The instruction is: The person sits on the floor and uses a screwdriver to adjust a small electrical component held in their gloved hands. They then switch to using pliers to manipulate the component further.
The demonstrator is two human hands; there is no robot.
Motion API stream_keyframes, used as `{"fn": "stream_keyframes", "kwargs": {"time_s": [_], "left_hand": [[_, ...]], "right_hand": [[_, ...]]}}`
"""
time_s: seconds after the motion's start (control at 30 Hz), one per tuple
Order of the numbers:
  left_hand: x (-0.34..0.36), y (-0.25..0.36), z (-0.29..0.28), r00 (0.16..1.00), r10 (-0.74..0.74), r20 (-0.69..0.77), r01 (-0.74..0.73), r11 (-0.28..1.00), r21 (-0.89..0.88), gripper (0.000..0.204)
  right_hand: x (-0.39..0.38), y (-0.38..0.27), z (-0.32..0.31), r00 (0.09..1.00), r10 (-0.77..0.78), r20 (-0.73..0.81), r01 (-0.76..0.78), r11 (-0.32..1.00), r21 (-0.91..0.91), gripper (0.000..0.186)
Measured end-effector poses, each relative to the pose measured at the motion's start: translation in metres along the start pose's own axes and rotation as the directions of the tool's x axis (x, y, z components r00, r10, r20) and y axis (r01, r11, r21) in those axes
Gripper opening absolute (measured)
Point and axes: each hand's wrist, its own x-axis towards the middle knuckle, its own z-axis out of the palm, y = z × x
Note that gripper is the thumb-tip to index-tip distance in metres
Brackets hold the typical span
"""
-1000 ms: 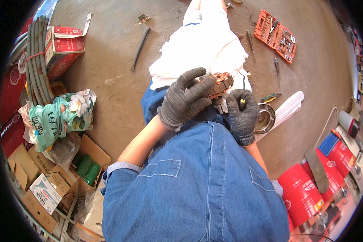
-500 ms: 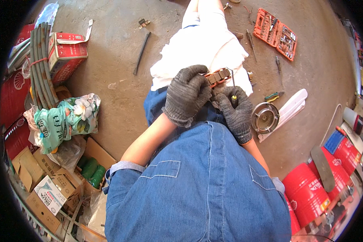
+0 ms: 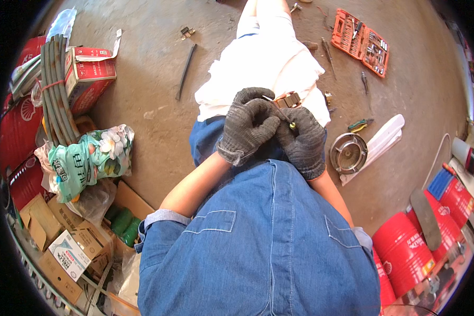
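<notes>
Both my hands wear dark grey knit gloves and meet above my lap. My left hand (image 3: 249, 126) is closed around the near-left end of a small part with a copper-coloured frame and brown blocks (image 3: 288, 100); the fingers hide much of it. Closed as well, my right hand (image 3: 304, 139) grips a thin dark pick with a yellow-green handle end (image 3: 292, 126). The pick's shaft slants up and left to the part, and its tip is hard to make out. A white cloth (image 3: 260, 68) is spread over my legs beneath the hands.
On the floor to the right lie an orange socket set case (image 3: 359, 45), pliers (image 3: 359, 125) and a round metal ring part (image 3: 348, 153). A black rod (image 3: 186, 72) lies to the left. Red drums (image 3: 405, 253) stand lower right; boxes and hoses (image 3: 58, 95) crowd the left.
The pick has swung from pointing upward to slanting left across the part. My hands have drawn closer together, and my left fingers now cover more of the part.
</notes>
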Motion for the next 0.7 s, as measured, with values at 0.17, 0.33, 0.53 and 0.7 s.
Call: {"fn": "stream_keyframes", "kwargs": {"time_s": [0.17, 0.33, 0.53, 0.7], "left_hand": [[-0.001, -0.009, -0.003, 0.995, 0.101, 0.023, -0.099, 0.994, -0.052, 0.046], [-0.01, -0.004, -0.004, 1.0, -0.025, 0.005, 0.025, 0.998, -0.062, 0.068], [-0.015, -0.025, -0.017, 0.99, -0.073, 0.12, 0.084, 0.992, -0.098, 0.073], [-0.016, -0.013, -0.008, 0.972, -0.235, -0.009, 0.216, 0.907, -0.362, 0.077]], "right_hand": [[-0.008, 0.01, 0.01, 0.949, 0.298, -0.101, -0.244, 0.899, 0.364, 0.008], [-0.012, 0.012, 0.007, 0.955, 0.287, -0.07, -0.246, 0.905, 0.348, 0.007], [0.006, 0.004, -0.017, 0.93, 0.333, -0.153, -0.228, 0.853, 0.47, 0.009], [0.027, 0.012, -0.006, 0.972, 0.21, -0.107, -0.161, 0.923, 0.349, 0.021]]}}
